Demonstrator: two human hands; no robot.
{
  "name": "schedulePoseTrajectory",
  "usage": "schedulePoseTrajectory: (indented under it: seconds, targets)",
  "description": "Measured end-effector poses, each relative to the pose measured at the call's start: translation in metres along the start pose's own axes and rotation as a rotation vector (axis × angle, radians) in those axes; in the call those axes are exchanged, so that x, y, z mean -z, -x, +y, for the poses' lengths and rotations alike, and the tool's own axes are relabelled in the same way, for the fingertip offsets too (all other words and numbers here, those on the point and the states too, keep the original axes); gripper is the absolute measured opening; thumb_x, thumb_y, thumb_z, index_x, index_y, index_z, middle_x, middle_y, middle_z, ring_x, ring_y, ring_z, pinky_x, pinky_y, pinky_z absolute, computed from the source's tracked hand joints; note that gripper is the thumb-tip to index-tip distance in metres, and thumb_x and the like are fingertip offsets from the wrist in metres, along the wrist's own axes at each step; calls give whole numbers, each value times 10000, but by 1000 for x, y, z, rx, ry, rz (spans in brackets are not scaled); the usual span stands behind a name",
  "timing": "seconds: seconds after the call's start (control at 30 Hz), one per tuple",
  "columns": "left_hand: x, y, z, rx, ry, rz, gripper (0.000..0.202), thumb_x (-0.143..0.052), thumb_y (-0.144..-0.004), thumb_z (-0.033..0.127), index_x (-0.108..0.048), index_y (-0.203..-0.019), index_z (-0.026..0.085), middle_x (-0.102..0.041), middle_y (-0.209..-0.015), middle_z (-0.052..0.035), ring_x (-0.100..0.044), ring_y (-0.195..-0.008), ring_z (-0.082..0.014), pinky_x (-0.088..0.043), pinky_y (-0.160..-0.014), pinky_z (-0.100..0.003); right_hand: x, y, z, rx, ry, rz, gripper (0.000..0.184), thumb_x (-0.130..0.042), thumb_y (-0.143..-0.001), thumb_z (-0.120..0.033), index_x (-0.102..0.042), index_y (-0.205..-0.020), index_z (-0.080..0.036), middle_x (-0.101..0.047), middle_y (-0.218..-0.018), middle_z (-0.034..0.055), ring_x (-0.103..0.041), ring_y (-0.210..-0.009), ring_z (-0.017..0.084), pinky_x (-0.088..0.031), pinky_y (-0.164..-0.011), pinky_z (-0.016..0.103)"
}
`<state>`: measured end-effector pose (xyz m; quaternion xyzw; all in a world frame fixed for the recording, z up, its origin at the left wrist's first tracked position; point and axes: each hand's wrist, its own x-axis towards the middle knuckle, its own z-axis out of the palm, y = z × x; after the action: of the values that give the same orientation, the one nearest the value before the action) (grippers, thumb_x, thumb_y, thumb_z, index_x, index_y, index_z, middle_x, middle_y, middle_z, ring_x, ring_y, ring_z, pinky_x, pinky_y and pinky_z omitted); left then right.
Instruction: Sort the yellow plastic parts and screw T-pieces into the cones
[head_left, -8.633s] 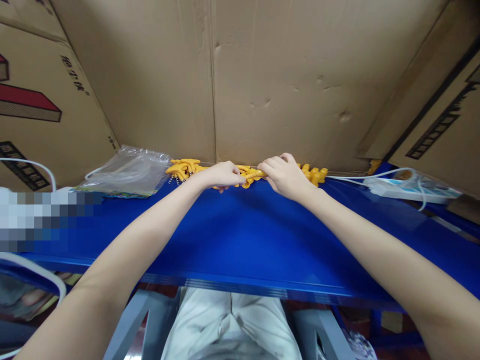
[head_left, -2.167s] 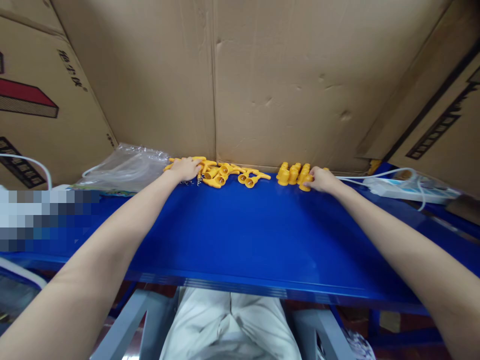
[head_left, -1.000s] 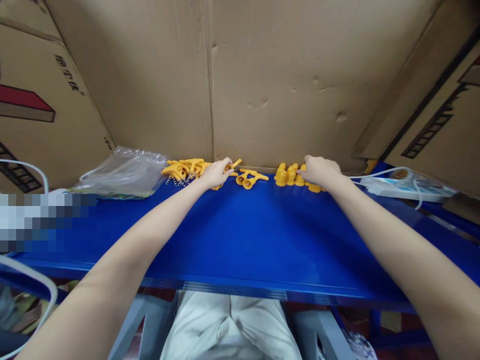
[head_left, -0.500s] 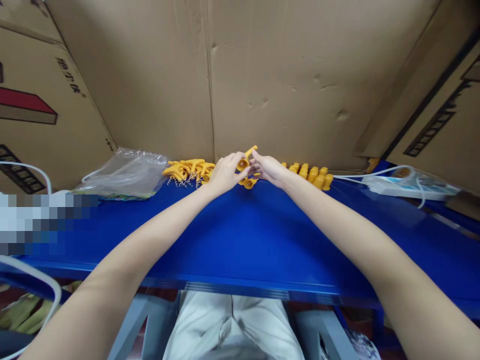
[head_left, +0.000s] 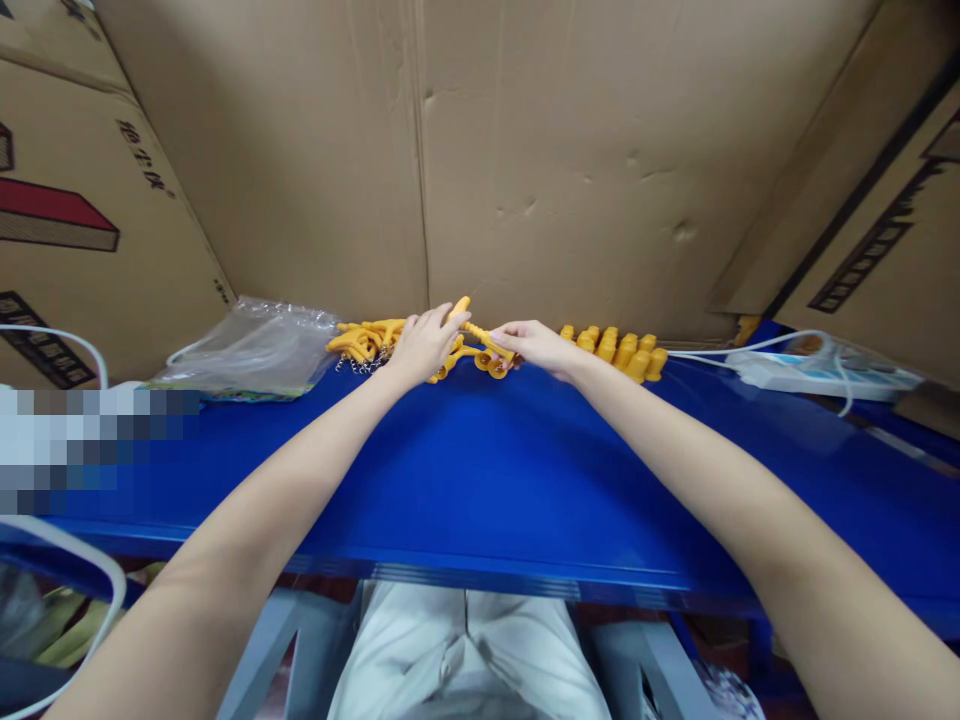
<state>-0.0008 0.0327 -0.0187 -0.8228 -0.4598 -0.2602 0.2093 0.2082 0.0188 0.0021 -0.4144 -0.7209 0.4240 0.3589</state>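
Between my hands stretches a yellow corkscrew [head_left: 478,331], tilted down to the right. My left hand [head_left: 429,345] has its fingers closed on the handle end, and my right hand [head_left: 531,345] pinches the lower, funnel-like end. Just beneath lie yellow plastic pieces with round, cup-like openings [head_left: 490,364]. To the left of them, partly behind my left hand, is a heap of yellow handles [head_left: 361,340] with metal spirals. Several short yellow cylindrical pieces [head_left: 624,350] stand in rows beyond my right wrist.
A blue table [head_left: 480,470] carries everything. Clear plastic bags [head_left: 251,345] lie at the left, and a white power strip [head_left: 817,372] with cables at the right. Cardboard [head_left: 570,150] walls off the back, and cardboard boxes [head_left: 60,130] flank the sides.
My left hand has shifted left, away from my right. The yellow piece held up between them has turned, and a ridged shaft now shows between handle and funnel-like end.
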Motion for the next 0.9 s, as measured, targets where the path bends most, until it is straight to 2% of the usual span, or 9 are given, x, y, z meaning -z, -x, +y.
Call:
schedulePoseTrajectory:
  seconds: [0.07,0.17,0.3,0.4,0.47,0.53,0.63,0.8,0.9]
  targets:
    - [1,1,0,3,-29,-41,420,-363,-947,233,-509,-1339,201,-584,-1267,-168,-548,-1146,-287,-398,-938,-441,-2,-1,2,69,160,15,148,-664,-858,-320,-650,-831,-176,-700,-743,36,-606,-638,133,-458,-600,235]
    - [3,1,4,10,-78,-64,393,-368,-943,241,-550,-1283,163,-636,-1103,-164,-598,-1029,-278,-416,-885,-410,-4,-1,1,144,474,77,102,-646,-864,-269,-656,-922,-186,-727,-933,68,-645,-825,183,-462,-740,277]
    - [4,-1,9,38,-46,-74,376,-405,-933,262,-566,-1255,154,-659,-1099,-154,-613,-1023,-272,-419,-882,-393,-6,5,-5,224,954,178,181,-574,-899,-227,-620,-1070,-196,-696,-1083,98,-612,-985,247,-384,-842,354]
    - [3,-3,9,106,73,-95,362,-466,-901,278,-587,-1230,185,-697,-1090,-112,-637,-1000,-250,-431,-881,-370,-6,10,-5,380,1272,261,223,-462,-913,-128,-585,-1090,-185,-666,-1096,121,-566,-1025,271,-311,-859,382]
    - [1,-2,6,180,136,-119,356,-508,-873,313,-621,-1193,206,-727,-1019,-81,-661,-940,-243,-453,-845,-351,-4,10,-1,450,1390,295,267,-381,-914,-89,-569,-1081,-177,-656,-1077,136,-546,-1009,273,-278,-849,384]
    - [-1,0,1,248,139,-130,362,-553,-836,357,-661,-1152,217,-743,-924,-66,-676,-890,-251,-470,-817,-344,0,8,5,463,1425,318,295,-340,-903,-71,-554,-1083,-166,-658,-1036,139,-540,-966,265,-259,-835,378]
    - [-3,2,-10,291,74,-132,357,-567,-813,383,-705,-1108,237,-751,-870,-58,-684,-892,-267,-485,-818,-355,9,5,15,385,1386,339,286,-368,-880,-83,-532,-1104,-151,-671,-966,132,-551,-904,254,-259,-825,366]
    - [0,1,-34,379,19,-104,392,-454,-853,217,-699,-1158,240,-753,-984,-80,-687,-931,-266,-500,-811,-367,29,10,26,112,1245,367,285,-491,-900,-267,-527,-1157,-149,-676,-1015,155,-588,-950,284,-319,-855,392]
    - [4,0,-48,422,17,-88,419,-425,-850,161,-693,-1166,226,-741,-1053,-90,-676,-978,-263,-491,-859,-377,44,16,36,-23,1187,383,276,-526,-898,-334,-564,-1121,-175,-682,-1037,146,-600,-998,303,-356,-889,430]
